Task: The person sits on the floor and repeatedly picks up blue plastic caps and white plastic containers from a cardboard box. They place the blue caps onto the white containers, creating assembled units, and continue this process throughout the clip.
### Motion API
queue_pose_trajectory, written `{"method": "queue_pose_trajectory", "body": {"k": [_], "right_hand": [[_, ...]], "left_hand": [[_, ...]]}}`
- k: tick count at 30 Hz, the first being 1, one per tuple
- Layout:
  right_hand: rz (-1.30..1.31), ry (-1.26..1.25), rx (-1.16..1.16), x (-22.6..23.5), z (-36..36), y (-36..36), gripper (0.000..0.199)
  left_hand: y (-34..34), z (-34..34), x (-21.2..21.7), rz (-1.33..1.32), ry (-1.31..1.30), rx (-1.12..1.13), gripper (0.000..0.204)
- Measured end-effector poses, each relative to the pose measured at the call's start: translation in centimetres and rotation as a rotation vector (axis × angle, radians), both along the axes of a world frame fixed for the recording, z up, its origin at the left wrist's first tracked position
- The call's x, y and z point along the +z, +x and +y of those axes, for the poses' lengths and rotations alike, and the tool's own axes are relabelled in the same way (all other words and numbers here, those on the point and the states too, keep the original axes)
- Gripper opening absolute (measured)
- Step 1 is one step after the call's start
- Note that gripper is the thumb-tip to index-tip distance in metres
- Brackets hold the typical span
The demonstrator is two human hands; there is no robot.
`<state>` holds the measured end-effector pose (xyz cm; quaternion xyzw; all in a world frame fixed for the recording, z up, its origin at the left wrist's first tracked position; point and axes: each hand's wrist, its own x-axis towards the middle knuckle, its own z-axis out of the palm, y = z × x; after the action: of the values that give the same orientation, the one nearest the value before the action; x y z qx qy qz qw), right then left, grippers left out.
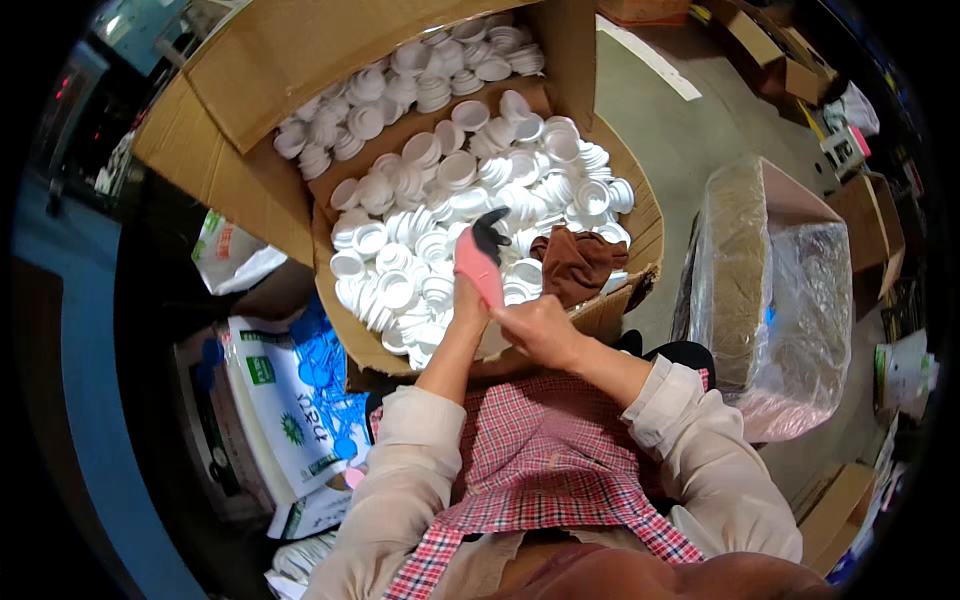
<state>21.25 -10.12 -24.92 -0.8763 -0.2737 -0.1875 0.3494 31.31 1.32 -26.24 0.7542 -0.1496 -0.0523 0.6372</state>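
Note:
On my left hand (pixel 481 257) is a pink work glove (pixel 478 268) with black-coated fingers. The gloved fingers are spread a little and hold nothing. My right hand (pixel 540 330) is bare and closed, pinching the glove's cuff at my left wrist. Both hands are over the near side of a cardboard box (pixel 640 190) filled with white plastic caps (pixel 430 245). A crumpled brown cloth (pixel 575 265) lies on the caps at the box's right edge, just beyond my right hand.
Another carton of white caps (pixel 410 85) stands behind, its flap (pixel 300 60) raised. To the right is a plastic-lined carton (pixel 775 300). Blue plastic pieces (pixel 325 375) and a printed white bag (pixel 285 400) sit at left. More cartons (pixel 770 50) stand far right.

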Motion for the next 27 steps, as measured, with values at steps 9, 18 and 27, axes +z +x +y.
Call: {"method": "queue_pose_trajectory", "body": {"k": [9, 18, 27], "right_hand": [[0.316, -0.072, 0.016, -0.6, 2.0, 0.4, 0.024], [0.524, -0.061, 0.388, -0.3, 3.2, -2.2, 0.021], [0.794, 0.105, 0.366, 2.6, 1.2, -0.3, 0.007]], "left_hand": [[1.7, 2.4, 4.9, -0.764, 0.774, -0.063, 0.064], [2.6, 2.0, 4.2, -0.564, 0.201, 0.153, 0.044], [1.5, 7.2, 4.3, 0.054, -0.477, 0.402, 0.062]]}}
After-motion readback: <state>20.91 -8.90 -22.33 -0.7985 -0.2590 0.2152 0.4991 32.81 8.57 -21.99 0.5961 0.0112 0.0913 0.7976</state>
